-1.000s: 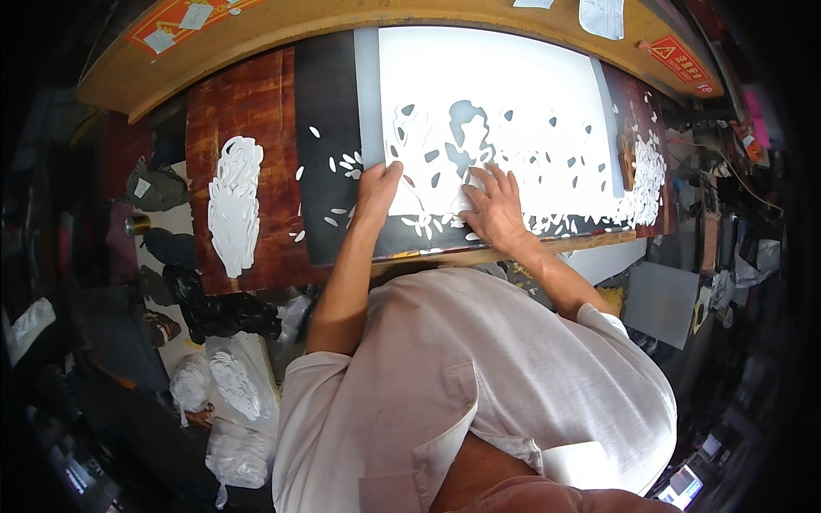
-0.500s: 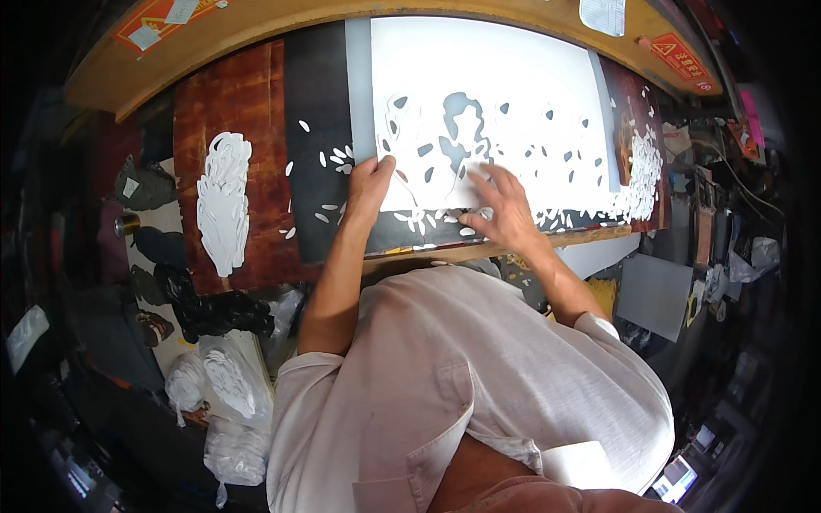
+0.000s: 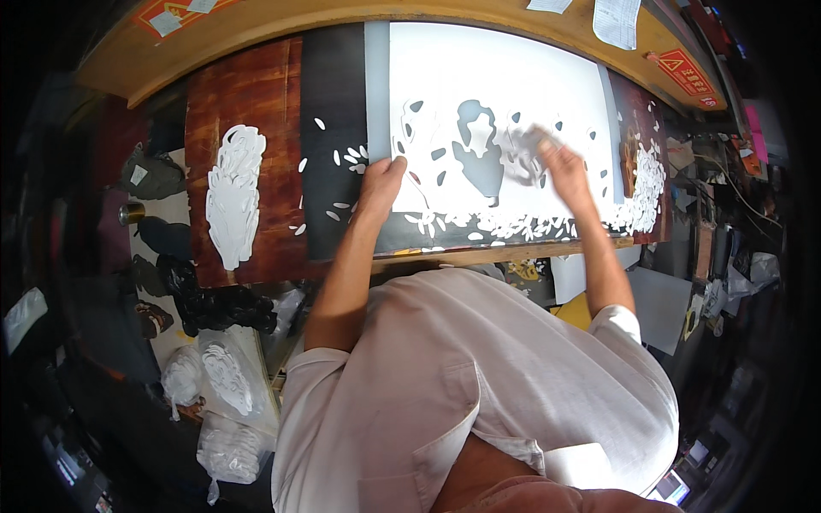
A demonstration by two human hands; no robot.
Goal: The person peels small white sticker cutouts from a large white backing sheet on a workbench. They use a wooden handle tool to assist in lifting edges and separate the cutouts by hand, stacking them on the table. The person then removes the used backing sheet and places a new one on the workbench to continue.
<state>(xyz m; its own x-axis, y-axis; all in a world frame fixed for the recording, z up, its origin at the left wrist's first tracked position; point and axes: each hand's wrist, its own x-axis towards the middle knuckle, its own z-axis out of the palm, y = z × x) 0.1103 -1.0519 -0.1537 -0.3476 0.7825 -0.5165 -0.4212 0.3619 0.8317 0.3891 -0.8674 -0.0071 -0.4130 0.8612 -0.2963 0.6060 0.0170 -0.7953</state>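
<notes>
A large white sheet (image 3: 505,68) with cut shapes lies on a grey backing sheet (image 3: 377,85) on the bench. My left hand (image 3: 382,184) is closed at its near left edge, thumb on top. My right hand (image 3: 564,171) is over the sheet's right half, fingers smeared by motion. Beside those fingers is a blurred patch of white and grey (image 3: 525,158); I cannot tell whether it is a lifted piece. Left of it, a large cut-out opening (image 3: 481,171) shows grey beneath. Small white oval offcuts (image 3: 513,224) are strewn along the sheet's near edge.
A pile of white cut-out shapes (image 3: 235,201) lies on the brown wooden board at left. More offcuts heap up at the right end (image 3: 647,188). A yellow ledge (image 3: 291,43) runs behind the bench. Plastic bags of white pieces (image 3: 231,449) stand low at left.
My right hand has moved right and farther away from the sheet's near edge. The large opening in the middle shows more grey. My left hand stays at the sheet's edge.
</notes>
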